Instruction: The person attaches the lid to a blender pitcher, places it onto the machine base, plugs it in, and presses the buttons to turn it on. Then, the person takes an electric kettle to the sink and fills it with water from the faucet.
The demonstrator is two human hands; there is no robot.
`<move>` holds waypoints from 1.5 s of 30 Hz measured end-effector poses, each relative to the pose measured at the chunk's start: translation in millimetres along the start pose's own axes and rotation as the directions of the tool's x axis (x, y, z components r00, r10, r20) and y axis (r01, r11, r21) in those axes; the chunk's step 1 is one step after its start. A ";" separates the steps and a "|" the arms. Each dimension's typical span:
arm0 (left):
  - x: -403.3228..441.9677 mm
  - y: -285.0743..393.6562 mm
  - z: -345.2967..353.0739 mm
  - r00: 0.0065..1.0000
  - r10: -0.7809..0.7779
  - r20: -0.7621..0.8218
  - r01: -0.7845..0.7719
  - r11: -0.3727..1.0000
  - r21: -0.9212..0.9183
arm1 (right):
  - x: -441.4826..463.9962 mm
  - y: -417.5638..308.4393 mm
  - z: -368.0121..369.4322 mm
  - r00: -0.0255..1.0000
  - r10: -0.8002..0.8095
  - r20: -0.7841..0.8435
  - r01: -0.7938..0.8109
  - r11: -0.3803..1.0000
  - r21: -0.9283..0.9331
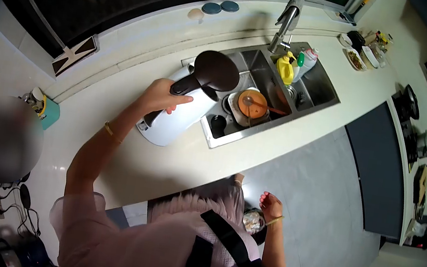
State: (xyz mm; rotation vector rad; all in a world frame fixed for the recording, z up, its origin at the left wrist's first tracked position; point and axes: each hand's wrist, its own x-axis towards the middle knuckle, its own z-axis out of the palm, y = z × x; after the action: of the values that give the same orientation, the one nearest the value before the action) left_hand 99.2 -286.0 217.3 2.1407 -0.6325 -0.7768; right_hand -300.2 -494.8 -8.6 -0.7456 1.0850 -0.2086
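My left hand [159, 96] is closed around the dark handle of a white electric kettle [186, 115] at the counter's sink side. A large round dark lid [217, 71] juts from the kettle's top, over the sink's edge. The kettle's lower end is above the counter; I cannot tell whether it touches. Low at my right side hangs my right hand [271, 205], its fingers loosely curled and nothing visible in them. Just below it, a bin [254, 222] with light-coloured contents shows in part.
A double steel sink [305, 111] holds an orange-topped pot [251, 104], a dark cup [218, 125], a yellow bottle [285, 68] and a white bottle [307, 63]. The tap [286, 25] rises behind. Small dishes [355, 59] stand at the far right; a teal container [49, 113] is at left.
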 end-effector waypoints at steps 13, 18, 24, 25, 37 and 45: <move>160.4 57.8 39.3 0.959 -0.272 0.083 0.197 0.845 0.497 | 136.0 -182.7 -87.9 0.999 0.038 -0.001 -0.038 0.997 -0.070; 181.3 60.8 50.3 0.936 -0.351 0.033 0.298 0.838 0.458 | 153.9 -194.2 -105.8 0.995 0.090 0.034 -0.089 0.995 -0.038; 185.3 54.6 52.2 0.937 -0.348 -0.031 0.326 0.840 0.433 | 146.3 -204.3 -85.4 0.993 0.115 0.022 -0.111 0.985 -0.129; 183.6 52.6 50.3 0.940 -0.340 -0.035 0.322 0.847 0.423 | 145.0 -207.7 -81.7 0.994 0.103 0.023 -0.099 0.986 -0.138; 120.8 50.4 28.9 0.982 -0.176 -0.073 0.190 0.879 0.438 | 125.4 -271.0 12.8 0.939 -0.125 0.320 0.273 0.837 -0.475; 25.2 80.1 73.4 0.876 -0.113 -0.469 0.188 0.975 0.116 | 120.8 -290.2 218.1 0.606 -0.038 0.795 0.507 0.788 -0.349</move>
State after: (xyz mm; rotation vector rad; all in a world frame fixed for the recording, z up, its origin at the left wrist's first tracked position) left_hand 50.7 -385.1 233.4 2.4271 -0.2819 -0.2742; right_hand 1.2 -673.2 145.4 -1.3859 0.1618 0.1683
